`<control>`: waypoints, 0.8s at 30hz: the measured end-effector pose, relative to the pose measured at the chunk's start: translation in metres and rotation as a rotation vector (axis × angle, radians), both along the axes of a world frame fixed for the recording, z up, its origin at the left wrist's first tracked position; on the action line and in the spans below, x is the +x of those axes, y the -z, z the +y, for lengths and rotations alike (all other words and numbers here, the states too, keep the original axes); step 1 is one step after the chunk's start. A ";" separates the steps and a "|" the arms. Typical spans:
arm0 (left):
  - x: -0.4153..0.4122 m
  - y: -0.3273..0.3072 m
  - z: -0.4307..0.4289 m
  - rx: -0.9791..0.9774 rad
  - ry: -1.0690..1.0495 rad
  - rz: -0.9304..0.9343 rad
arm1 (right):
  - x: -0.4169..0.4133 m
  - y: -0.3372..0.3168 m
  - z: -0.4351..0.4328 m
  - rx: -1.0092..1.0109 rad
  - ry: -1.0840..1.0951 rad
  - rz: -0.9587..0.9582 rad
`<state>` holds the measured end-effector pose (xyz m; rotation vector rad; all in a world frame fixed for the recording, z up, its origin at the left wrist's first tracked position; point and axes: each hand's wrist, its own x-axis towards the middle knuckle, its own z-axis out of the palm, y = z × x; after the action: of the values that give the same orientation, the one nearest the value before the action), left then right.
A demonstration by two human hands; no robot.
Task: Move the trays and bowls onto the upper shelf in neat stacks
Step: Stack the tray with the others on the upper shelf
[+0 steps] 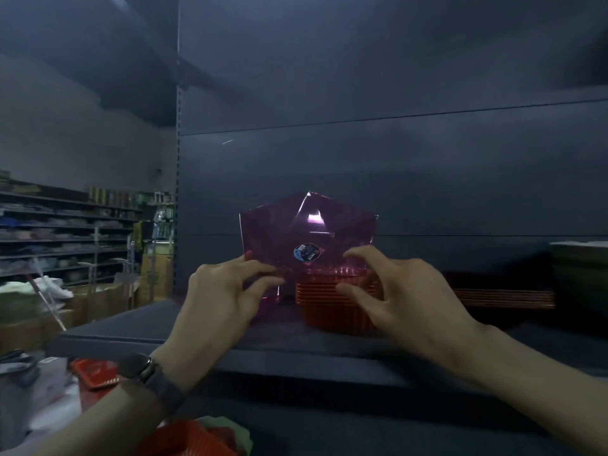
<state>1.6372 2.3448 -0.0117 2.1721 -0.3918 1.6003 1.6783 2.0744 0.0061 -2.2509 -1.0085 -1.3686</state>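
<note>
Grips a translucent pink angular plastic bowl [279, 232] at its lower left corner with the left hand [217, 294], fingers and thumb curled round the rim. Holds it tilted up on edge, round sticker [306, 252] facing the camera, over the middle of the dark grey upper shelf [138, 327], just above a stack of red ribbed plastic trays [322, 291] standing there. Spreads the right hand [404, 291] loosely open beside the bowl's lower right corner; cannot tell whether the fingertips touch it. Toward the shelf's right edge, a low stack of flat red trays [503, 295] and a dark stack [579, 268]. Below the front edge, at left, loose red trays [95, 370]. On the left wrist, a dark watch [146, 368].
</note>
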 end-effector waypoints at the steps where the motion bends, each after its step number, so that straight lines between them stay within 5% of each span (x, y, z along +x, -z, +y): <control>1: 0.002 -0.001 -0.009 0.014 0.015 -0.011 | -0.001 0.001 -0.010 0.017 -0.009 -0.021; 10: 0.013 -0.003 -0.104 0.003 -0.061 -0.111 | 0.008 0.001 -0.109 0.225 -0.124 -0.008; 14: 0.021 -0.014 -0.121 0.045 -0.043 0.044 | 0.013 -0.002 -0.162 0.304 -0.105 0.048; 19: 0.043 -0.035 -0.121 0.022 0.184 0.301 | 0.016 -0.002 -0.224 0.286 -0.047 0.038; 24: 0.057 -0.033 -0.142 0.027 0.545 0.358 | 0.017 -0.003 -0.257 0.305 -0.066 0.066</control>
<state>1.6938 2.2026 0.0209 2.0705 -0.8060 0.9013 1.6953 1.8178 0.0095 -2.0069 -0.7846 -1.3118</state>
